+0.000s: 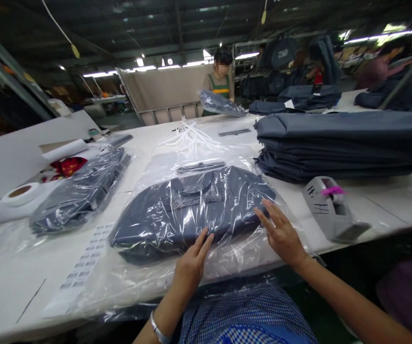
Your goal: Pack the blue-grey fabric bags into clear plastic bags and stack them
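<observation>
In front of me a dark blue-grey bag (198,210) lies flat inside a clear plastic sleeve (227,260) on the white table. My left hand (191,265) rests on the plastic at the bag's near edge, its fingers stretched out. Over the right end of the bag, my right hand (280,231) has its fingers spread, at or just above the plastic. Neither hand grips anything that I can see. A sheet of printed labels (87,258) lies left of the bag, partly under plastic.
At the left are wrapped bags (80,196) and a white roll (21,193). A tape dispenser (325,210) stands at the right, before a stack of folded dark bags (342,145). White cords (189,136) lie behind my bag. Across the table, a person (220,81) handles a wrapped item (222,102).
</observation>
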Available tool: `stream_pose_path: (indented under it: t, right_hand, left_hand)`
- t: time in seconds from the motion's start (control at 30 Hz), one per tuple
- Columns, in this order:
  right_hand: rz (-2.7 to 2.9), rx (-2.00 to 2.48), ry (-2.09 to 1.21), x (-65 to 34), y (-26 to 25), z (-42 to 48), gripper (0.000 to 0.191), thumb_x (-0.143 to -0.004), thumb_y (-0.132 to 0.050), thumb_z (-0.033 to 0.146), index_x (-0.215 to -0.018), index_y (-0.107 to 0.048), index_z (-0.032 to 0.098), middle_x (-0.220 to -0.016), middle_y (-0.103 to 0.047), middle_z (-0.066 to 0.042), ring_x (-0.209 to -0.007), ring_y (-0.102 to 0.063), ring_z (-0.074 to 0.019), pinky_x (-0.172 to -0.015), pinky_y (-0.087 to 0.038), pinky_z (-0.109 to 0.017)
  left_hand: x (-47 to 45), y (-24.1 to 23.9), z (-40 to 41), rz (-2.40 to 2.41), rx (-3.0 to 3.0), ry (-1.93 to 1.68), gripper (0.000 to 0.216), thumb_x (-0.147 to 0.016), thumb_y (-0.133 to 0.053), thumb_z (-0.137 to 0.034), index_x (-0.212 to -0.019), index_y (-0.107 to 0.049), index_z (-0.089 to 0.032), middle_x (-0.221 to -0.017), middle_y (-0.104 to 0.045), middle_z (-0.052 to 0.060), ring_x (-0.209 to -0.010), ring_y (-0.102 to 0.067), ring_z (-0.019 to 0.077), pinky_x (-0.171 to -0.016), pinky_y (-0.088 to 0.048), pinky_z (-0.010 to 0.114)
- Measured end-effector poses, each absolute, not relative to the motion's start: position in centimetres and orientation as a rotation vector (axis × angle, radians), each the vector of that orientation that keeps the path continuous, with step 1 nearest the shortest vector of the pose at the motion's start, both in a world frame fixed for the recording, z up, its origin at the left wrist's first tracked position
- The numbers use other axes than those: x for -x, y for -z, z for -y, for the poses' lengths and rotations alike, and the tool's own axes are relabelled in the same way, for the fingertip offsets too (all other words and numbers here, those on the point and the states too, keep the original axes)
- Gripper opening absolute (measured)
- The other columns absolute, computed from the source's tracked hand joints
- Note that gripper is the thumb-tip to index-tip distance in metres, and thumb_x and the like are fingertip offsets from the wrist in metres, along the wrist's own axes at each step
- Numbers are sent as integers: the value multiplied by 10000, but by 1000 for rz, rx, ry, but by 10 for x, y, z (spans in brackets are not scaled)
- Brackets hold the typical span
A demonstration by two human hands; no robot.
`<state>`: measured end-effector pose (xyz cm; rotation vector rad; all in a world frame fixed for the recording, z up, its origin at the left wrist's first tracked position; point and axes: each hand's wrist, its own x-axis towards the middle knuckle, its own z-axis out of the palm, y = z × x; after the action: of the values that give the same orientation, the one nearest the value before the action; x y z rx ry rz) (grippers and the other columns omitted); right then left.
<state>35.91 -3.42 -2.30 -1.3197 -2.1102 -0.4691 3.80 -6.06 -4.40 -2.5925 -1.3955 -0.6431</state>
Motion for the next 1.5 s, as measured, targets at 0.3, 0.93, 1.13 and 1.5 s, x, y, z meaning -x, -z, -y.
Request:
stream_pose_path:
  t: [0.3,0.93,1.13,1.5]
  right_hand:
    - [2223,1481,423,-463,46,107,777,-840,-326,-78,-1550,-321,236,-1478,-522,-68,-1352,-504,-198,-1162,-414,-393]
    - [2423,1283,168,-282,0,-63,552,-979,-487,501,-1448,-503,210,-1510,-478,-119,-1436,-370,-307,-1179,-263,-566]
    - [2404,1323,177,-291,13,-58,562,-996,-428,519,-1472,-466,223,-1514,-479,-95,-1445,-347,-307,-1183,-221,-577]
    - [2259,1417,238,-313,39,-65,544,-990,-453,410,-1501,-426,226,-1522,-469,-90,-1425,-368,-322,-1182,-195,-581]
  left_hand:
    - [-32,45,65,1380,2568,474,893,-814,-387,97,-1582,-159,-298,-1588,-347,42,-994,-687,163,-810,-615,264]
    - [-26,-19,75,1448,2960,355,638,-807,-626,-136,-1407,-518,-322,-1608,-307,95,-805,-730,155,-694,-627,300]
    - [43,-86,3,1694,2481,622,402,-988,-476,-398,-1355,-583,-273,-1278,-695,44,-1101,-679,208,-926,-562,379]
    - [85,16,-32,1773,2228,507,469,-1008,-393,-363,-1442,-494,-216,-1470,-541,88,-1441,-381,282,-1212,-148,553]
